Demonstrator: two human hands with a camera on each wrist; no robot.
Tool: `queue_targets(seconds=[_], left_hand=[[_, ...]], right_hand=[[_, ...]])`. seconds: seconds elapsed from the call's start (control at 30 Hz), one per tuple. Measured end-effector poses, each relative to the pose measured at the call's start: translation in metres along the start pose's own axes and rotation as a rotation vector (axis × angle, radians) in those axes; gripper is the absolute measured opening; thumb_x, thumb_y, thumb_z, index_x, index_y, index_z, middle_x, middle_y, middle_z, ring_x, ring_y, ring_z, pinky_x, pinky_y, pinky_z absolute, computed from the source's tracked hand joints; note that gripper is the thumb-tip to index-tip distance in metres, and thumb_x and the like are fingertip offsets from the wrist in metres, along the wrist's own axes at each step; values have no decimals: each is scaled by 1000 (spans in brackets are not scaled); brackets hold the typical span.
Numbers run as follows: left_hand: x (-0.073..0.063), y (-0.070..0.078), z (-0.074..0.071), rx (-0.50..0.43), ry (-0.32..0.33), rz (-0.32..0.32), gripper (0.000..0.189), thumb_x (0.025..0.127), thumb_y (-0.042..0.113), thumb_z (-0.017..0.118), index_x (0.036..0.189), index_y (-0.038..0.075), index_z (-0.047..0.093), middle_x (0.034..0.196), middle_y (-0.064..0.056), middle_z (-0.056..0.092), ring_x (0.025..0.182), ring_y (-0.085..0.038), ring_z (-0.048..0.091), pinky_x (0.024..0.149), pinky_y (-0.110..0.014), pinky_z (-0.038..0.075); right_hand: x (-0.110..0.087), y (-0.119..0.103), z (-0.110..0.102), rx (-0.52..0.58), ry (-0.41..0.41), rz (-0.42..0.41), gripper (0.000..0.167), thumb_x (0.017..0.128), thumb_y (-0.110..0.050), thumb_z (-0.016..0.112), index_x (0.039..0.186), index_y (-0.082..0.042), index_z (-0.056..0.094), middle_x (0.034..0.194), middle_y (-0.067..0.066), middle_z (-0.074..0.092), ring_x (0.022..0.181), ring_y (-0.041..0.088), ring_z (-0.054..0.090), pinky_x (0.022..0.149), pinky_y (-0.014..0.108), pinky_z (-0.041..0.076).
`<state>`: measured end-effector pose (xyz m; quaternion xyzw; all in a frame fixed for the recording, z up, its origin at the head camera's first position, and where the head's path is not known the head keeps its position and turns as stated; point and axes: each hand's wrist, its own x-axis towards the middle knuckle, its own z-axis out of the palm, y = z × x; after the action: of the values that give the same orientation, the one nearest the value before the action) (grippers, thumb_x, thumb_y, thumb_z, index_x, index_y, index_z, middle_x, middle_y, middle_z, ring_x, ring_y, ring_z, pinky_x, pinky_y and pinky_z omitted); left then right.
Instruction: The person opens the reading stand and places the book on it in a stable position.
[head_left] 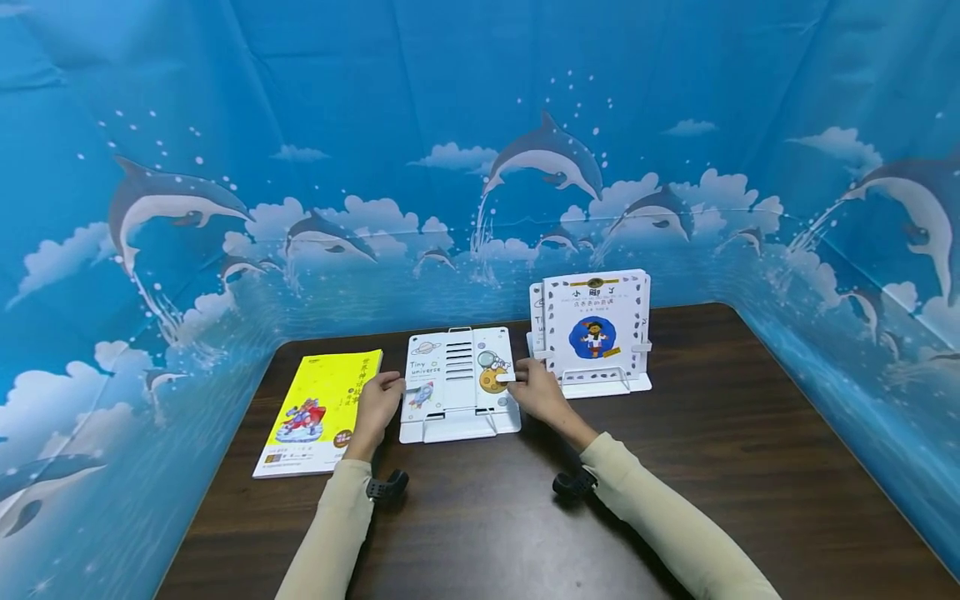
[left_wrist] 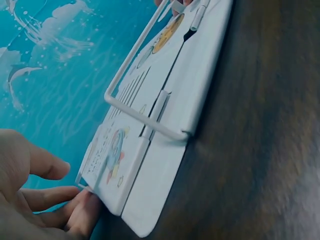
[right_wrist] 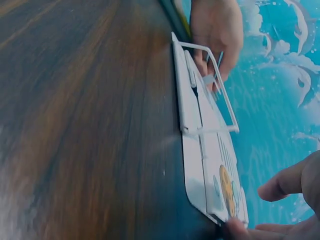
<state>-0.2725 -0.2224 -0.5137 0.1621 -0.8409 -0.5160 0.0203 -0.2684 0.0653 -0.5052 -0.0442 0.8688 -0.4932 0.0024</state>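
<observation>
A white book stand [head_left: 459, 379] printed with "Tiny universe", a rocket and a yellow planet lies low on the table. Its wire page holder [left_wrist: 145, 117] sticks up from the front lip. My left hand [head_left: 378, 408] is at the stand's left edge; the fingertips touch a small side tab there, and the thumb [left_wrist: 47, 162] stays apart from them. At the opposite edge, beside the planet picture, my right hand [head_left: 538, 392] has its fingertips against the stand. That hand's thumb [right_wrist: 282, 185] is also held away from the fingers.
Left of the stand a yellow book [head_left: 318, 408] lies flat. To the right, a second white stand [head_left: 600, 387] holds a white picture book [head_left: 597, 321] upright. A blue dolphin curtain [head_left: 420, 150] encloses the back and sides of the dark wooden table [head_left: 480, 533].
</observation>
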Motion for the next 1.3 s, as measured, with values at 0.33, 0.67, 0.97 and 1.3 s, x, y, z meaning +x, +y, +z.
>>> queue_targets(seconds=[0.33,0.67,0.97,1.3], left_hand=[[10,5,0,-43,-54,-69,53,110,23,52,154,-6,48,151,-27,53,137,-40,53,124,-56,40],[11,11,-4,-99,-26,-22,49,111,22,54,154,-1,51,144,-24,59,123,-35,60,112,-47,48],[7,11,-10,-134,60,47,37,106,13,67,140,0,62,117,-15,60,104,-23,54,83,-22,43],[2,15,-21,-175,82,97,32,104,14,70,133,3,68,118,-12,61,105,-22,54,84,-18,44]], right_hand=[[4,-2,7,-2,22,-22,48,93,-6,70,136,8,58,126,27,70,103,31,71,91,45,60],[2,-5,1,111,79,-14,43,94,-4,65,135,6,59,125,26,70,111,37,70,99,50,57],[-2,-9,-3,117,96,-25,37,95,-4,63,131,3,61,125,23,71,114,34,69,102,49,57],[7,-21,-20,-9,101,-117,25,102,-7,64,125,4,64,107,18,76,95,28,70,83,39,57]])
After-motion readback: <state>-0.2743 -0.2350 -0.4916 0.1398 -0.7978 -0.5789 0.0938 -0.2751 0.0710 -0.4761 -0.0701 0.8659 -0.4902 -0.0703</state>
